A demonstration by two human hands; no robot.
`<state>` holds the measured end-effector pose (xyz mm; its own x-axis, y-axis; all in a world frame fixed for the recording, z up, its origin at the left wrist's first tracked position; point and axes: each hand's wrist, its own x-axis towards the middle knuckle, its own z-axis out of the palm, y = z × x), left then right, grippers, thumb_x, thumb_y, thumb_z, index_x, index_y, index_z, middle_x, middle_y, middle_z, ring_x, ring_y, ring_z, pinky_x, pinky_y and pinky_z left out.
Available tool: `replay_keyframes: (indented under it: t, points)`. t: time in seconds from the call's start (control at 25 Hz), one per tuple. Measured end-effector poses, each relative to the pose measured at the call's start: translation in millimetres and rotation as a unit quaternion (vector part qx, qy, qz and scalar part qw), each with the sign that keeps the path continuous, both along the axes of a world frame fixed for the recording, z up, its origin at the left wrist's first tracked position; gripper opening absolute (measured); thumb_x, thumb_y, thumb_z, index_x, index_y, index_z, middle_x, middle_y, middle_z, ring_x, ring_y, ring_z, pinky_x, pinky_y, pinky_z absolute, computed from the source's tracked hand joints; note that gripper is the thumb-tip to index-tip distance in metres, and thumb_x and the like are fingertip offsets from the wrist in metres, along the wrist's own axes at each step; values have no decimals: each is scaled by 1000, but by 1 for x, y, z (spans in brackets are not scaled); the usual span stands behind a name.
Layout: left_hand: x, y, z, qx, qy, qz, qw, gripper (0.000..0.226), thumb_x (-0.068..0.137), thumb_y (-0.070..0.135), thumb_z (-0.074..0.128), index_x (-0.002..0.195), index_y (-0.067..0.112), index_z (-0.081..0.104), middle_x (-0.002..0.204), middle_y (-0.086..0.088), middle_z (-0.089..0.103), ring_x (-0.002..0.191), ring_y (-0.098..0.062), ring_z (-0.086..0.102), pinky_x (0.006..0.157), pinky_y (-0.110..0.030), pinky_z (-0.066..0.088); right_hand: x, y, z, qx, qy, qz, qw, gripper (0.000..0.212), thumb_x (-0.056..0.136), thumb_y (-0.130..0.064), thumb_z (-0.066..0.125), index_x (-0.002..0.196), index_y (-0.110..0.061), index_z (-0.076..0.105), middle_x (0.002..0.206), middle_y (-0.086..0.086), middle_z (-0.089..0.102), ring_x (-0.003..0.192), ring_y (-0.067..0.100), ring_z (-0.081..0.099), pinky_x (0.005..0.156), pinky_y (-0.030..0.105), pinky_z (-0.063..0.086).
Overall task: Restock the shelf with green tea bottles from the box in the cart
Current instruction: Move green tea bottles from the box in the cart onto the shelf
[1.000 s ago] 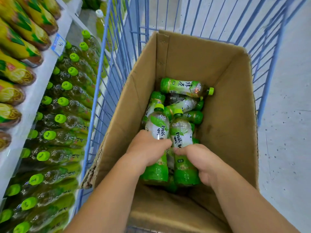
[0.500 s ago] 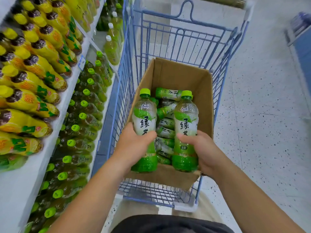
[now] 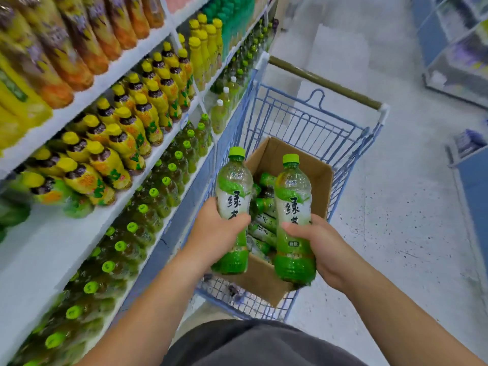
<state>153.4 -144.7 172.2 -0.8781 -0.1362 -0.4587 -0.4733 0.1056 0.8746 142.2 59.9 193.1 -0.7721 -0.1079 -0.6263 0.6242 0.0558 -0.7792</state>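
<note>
The white shelf unit with its rows of drinks (image 3: 79, 233) stands to the left of the blue wire cart (image 3: 311, 122), and its lower shelf of green-capped tea bottles (image 3: 142, 212) is where I judge my two bottles must go. Inside the cart sits the brown cardboard box (image 3: 314, 175), with more green tea bottles lying on their sides in it.

Above the near part of the box, my left hand (image 3: 214, 233) is closed around the middle of one clear plastic green tea bottle with a green cap (image 3: 233, 186). My right hand (image 3: 324, 247) is wrapped around the lower half of a second bottle of the same kind (image 3: 293, 207). Both bottles stand nearly upright, cap up.

The shelf lies left of the cart, so my left hand is nearer to it. I think the left bottle should go in first, cap toward me as the stocked ones lie.
</note>
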Motion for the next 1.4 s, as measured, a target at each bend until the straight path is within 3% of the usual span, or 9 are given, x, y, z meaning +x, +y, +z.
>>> replay_keyframes:
  t: [0.16,0.28,0.48,0.76,0.88,1.04,1.16,1.32,1.4]
  points:
    - [57,5,13,-26,4,98,995,24,83,22,74,102,14,63,92,-14,69,64,-15,63,52,-23,47,9,-5,7,-17,44,106,993,54,79,-19,81,128,-21,59,112,13,75,99,35,74,88,61,57]
    - [110,11,16,-37,-4,198,980,19,82,23,74,97,25,63,87,-5,71,69,-13,67,58,-26,51,26,-16,1,-11,77,195,978,48,80,-17,84,123,-22,62,104,8,77,93,29,76,79,51,62]
    - [204,13,3,-42,-29,346,937,31,80,25,78,105,29,61,91,5,72,79,-10,70,64,-27,55,74,-60,-11,-16,87,327,941,43,80,-19,84,117,-25,64,97,0,79,88,21,77,80,49,62]
    - [312,-10,-2,-40,-41,482,874,36,79,23,80,108,32,60,94,9,72,82,-7,70,65,-23,55,137,-130,-14,0,52,471,881,43,78,-13,84,116,-17,64,95,6,79,83,27,77,73,47,62]
    - [348,-34,-12,-37,-49,516,855,40,76,23,81,107,32,59,95,7,73,84,-11,71,73,-34,61,162,-167,-20,25,68,516,854,37,80,-11,83,112,-17,66,92,6,79,82,27,77,75,50,62]
    - [391,-77,-24,-52,-49,530,845,42,75,17,84,106,33,60,94,6,73,81,-10,71,60,-22,57,200,-223,-32,60,85,541,835,33,79,-14,82,108,-21,67,92,4,78,81,25,76,77,49,63]
    - [414,-118,-36,-66,-70,519,850,41,72,19,86,101,32,61,89,7,73,77,-7,70,62,-22,57,222,-264,-41,76,83,538,835,30,80,-14,81,106,-20,66,90,5,77,78,23,76,70,41,62]
    - [422,-175,-54,-80,-91,505,855,47,69,26,88,105,34,59,96,8,71,86,-10,69,71,-30,59,230,-316,-51,92,65,521,846,24,82,-11,76,104,-17,67,91,12,75,80,30,74,72,45,61]
    - [415,-200,-63,-84,-98,505,854,47,70,28,87,106,33,58,97,8,69,86,-9,67,71,-28,57,225,-339,-58,95,66,512,851,22,84,-9,74,103,-16,66,91,12,74,79,28,72,68,39,59]
